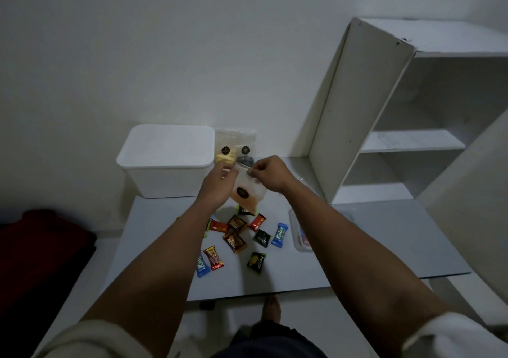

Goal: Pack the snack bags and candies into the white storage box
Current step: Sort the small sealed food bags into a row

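Note:
A clear snack bag (247,191) with brown contents and a dark round sticker hangs above the table between both hands. My left hand (217,184) grips its left side, and my right hand (268,173) pinches its top edge. The white storage box (165,162) stands at the back left with its lid on. Two more clear snack bags (235,144) lean against the wall to the right of the box. Several wrapped candies (239,241) in blue, red, brown and black lie scattered on the grey tabletop (357,247) below my hands.
A clear plastic container (301,234) lies on the table to the right of the candies. A white shelf unit (412,110) rises at the right. A dark red item (41,247) sits on the floor at left. My foot (270,307) shows under the table's front edge.

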`<state>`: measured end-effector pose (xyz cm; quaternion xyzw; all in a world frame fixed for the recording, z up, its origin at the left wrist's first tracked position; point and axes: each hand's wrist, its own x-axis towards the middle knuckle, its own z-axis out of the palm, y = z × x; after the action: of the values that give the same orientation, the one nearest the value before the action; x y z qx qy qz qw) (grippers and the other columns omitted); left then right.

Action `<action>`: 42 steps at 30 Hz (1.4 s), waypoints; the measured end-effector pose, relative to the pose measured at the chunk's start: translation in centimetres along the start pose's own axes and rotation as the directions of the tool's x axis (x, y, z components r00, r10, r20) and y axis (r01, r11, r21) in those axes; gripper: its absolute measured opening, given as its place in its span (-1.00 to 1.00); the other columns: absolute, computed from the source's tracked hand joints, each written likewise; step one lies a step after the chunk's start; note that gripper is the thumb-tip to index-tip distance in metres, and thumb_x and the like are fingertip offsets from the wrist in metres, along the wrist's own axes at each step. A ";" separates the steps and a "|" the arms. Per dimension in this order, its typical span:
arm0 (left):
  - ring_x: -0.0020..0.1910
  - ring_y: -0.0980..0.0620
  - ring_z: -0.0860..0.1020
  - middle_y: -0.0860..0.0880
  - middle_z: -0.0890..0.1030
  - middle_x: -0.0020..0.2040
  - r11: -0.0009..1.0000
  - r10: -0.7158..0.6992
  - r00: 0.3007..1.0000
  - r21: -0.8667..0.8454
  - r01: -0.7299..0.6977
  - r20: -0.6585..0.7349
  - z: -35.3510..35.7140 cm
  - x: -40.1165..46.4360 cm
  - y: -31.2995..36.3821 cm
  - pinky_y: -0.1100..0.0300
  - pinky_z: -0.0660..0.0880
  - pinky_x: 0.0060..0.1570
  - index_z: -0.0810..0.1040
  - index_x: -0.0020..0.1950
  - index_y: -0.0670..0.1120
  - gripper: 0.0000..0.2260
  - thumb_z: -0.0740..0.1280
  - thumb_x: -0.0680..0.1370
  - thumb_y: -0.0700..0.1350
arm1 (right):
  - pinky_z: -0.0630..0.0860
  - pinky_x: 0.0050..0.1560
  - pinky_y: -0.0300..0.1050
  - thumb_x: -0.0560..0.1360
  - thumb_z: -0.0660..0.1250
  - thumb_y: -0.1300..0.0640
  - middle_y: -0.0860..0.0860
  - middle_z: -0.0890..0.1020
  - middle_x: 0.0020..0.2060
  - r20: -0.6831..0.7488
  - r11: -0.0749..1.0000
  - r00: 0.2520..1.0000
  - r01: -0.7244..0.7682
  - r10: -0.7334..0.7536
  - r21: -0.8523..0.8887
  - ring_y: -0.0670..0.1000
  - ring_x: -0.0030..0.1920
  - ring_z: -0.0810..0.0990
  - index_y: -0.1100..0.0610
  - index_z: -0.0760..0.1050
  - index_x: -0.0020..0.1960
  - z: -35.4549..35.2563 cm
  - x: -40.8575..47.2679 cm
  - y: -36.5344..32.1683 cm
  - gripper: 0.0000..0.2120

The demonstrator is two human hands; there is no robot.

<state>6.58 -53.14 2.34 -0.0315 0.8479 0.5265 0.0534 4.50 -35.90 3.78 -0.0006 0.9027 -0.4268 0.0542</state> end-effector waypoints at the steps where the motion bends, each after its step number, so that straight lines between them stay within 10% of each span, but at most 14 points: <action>1: 0.09 -0.01 0.54 0.02 0.58 0.12 0.999 0.030 0.999 -0.020 -0.030 -0.010 -0.1 0.0 0.1 0.12 0.41 0.00 0.52 0.22 0.03 -0.81 0.25 0.64 0.00 | 0.51 -0.22 -0.21 0.59 0.41 0.16 0.04 0.69 -0.13 0.052 0.999 0.999 0.008 -0.010 0.031 0.03 -0.19 0.64 0.19 0.69 -0.06 -0.6 -0.2 -0.4 -0.86; 3: 0.08 0.02 0.56 0.05 0.59 0.16 0.995 0.086 0.996 -0.043 -0.087 -0.023 -0.2 -0.1 0.2 0.16 0.42 -0.05 0.56 0.22 0.02 -0.81 0.27 0.63 -0.06 | 0.48 -0.33 -0.35 0.62 0.36 0.18 0.00 0.69 0.01 0.139 0.997 0.990 0.014 -0.023 0.070 0.05 -0.10 0.69 0.27 0.68 0.04 -1.7 -0.5 -1.3 -0.82; 8: -0.12 0.03 0.63 0.02 0.67 -0.11 0.981 0.192 0.981 -0.027 -0.193 -0.039 -0.2 -0.3 1.1 0.13 0.51 -0.08 0.60 -0.05 -0.03 -0.88 0.33 0.63 -0.04 | 0.59 0.07 0.03 0.63 0.31 0.10 0.01 0.76 0.00 0.277 0.993 0.961 -0.038 0.006 0.110 0.00 0.02 0.75 0.14 0.67 0.09 -3.6 -0.8 -2.0 -0.81; 25: -0.17 -0.05 0.59 -0.19 0.60 -0.14 0.973 0.145 0.989 -0.184 -0.143 -0.001 0.3 -0.4 3.6 0.00 0.59 -0.05 0.51 0.00 -0.29 -0.78 0.25 0.67 -0.13 | 0.60 0.04 -0.01 0.56 0.41 0.19 0.20 0.73 -0.03 0.204 0.956 0.974 0.039 -0.101 0.291 -0.01 -0.08 0.72 0.33 0.58 0.10 -4.5 -1.5 -1.9 -0.79; 42: -0.16 0.01 0.63 -0.08 0.65 -0.14 0.964 0.120 0.993 -0.241 -0.113 0.014 -0.2 -1.0 3.5 0.08 0.59 -0.09 0.64 -0.01 -0.11 -0.80 0.24 0.66 -0.11 | 0.61 0.11 0.03 0.55 0.46 0.11 0.10 0.72 -0.14 0.154 0.908 0.986 -0.003 -0.068 0.420 -0.02 -0.10 0.73 0.34 0.59 0.09 -3.9 -2.2 -1.1 -0.71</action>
<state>7.20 -51.78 5.70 0.0197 0.7775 0.6278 0.0300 6.23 -33.47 7.25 -0.0394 0.7825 -0.6096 0.1203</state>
